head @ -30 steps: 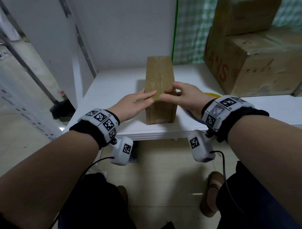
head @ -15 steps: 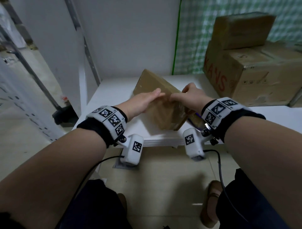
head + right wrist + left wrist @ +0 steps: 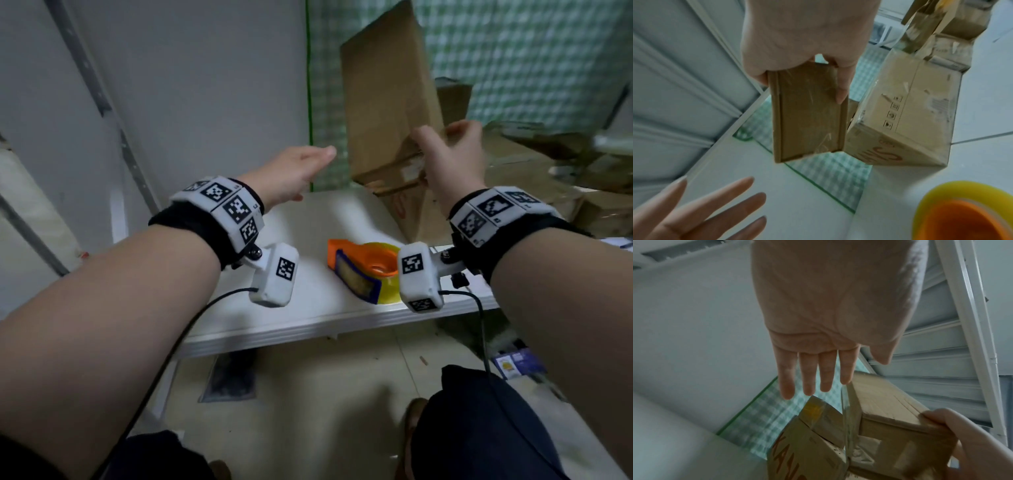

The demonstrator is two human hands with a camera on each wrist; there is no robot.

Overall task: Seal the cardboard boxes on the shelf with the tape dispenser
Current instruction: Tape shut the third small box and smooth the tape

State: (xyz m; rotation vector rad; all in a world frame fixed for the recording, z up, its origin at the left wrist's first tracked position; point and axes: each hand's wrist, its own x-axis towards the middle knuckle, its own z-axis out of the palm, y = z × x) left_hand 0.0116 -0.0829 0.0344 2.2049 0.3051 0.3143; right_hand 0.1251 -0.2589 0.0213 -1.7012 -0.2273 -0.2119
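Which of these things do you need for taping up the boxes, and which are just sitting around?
For the job:
- small cardboard box, held up by the right hand
- tape dispenser, on the shelf
- big box with red letters
- left hand, open

Just lying about:
- green checked sheet
- blue and yellow packet on the floor

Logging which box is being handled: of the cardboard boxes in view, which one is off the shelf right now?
The narrow plain box, gripped at its lower end by the right hand. The larger box with red lettering rests on the shelf.
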